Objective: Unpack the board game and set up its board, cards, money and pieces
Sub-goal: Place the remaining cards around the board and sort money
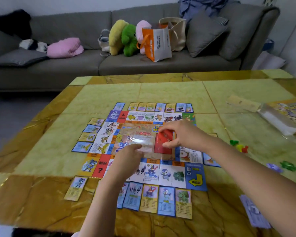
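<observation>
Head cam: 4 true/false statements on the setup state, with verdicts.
1. The right hand pinches a red card stack over the board's centre. True.
2. The board is folded shut. False: it lies open and flat on the table.
3. A row of property cards lines the board's near edge. True.
4. The game box sits on the sofa. False: it lies on the table, far right.

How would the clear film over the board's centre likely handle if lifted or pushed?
The clear film looks thin and floppy: it wrinkles and glares unevenly over the board, so it would probably sag and crumple. It seems very light, likely to drift when pushed. Its gloss suggests a slippery grip; the right hand pinches the red cards beside it.
</observation>
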Demonstrator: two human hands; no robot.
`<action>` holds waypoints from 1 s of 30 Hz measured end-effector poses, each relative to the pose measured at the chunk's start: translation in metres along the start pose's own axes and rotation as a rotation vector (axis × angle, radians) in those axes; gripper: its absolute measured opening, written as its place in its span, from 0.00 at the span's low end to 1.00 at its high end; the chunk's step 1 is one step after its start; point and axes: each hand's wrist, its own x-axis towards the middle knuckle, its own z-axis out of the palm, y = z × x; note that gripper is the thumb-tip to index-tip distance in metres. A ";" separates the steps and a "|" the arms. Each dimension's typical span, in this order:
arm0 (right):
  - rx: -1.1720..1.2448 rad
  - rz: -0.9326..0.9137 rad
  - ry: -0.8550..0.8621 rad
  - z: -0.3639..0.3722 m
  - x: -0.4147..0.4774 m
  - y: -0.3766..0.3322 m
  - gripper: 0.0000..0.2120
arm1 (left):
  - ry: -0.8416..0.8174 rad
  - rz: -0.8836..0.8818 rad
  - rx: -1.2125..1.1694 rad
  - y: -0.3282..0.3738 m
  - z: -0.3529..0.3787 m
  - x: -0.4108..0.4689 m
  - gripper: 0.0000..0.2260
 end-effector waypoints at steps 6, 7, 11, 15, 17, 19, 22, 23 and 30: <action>-0.118 -0.019 -0.046 0.021 0.019 0.010 0.25 | -0.058 0.029 0.110 -0.007 0.006 0.008 0.14; -0.133 -0.022 -0.044 0.022 0.019 0.011 0.24 | -0.056 0.029 0.120 -0.008 0.007 0.009 0.14; -0.161 -0.025 -0.059 0.027 0.019 0.014 0.24 | -0.038 0.026 0.124 -0.012 0.010 0.012 0.13; -0.196 -0.039 -0.070 0.031 0.017 0.016 0.26 | -0.037 0.027 0.120 -0.012 0.011 0.013 0.13; -0.200 -0.039 -0.070 0.031 0.016 0.017 0.26 | -0.041 0.035 0.123 -0.012 0.011 0.013 0.13; -0.188 -0.036 -0.071 0.030 0.015 0.017 0.25 | -0.041 0.040 0.128 -0.012 0.011 0.013 0.13; -0.175 -0.033 -0.077 0.030 0.015 0.017 0.25 | -0.034 0.041 0.133 -0.012 0.011 0.014 0.13; -0.170 -0.033 -0.075 0.031 0.014 0.017 0.26 | -0.032 0.042 0.137 -0.013 0.011 0.014 0.13; -0.111 -0.027 -0.058 0.037 0.009 0.020 0.25 | -0.020 0.066 0.166 -0.012 0.013 0.015 0.14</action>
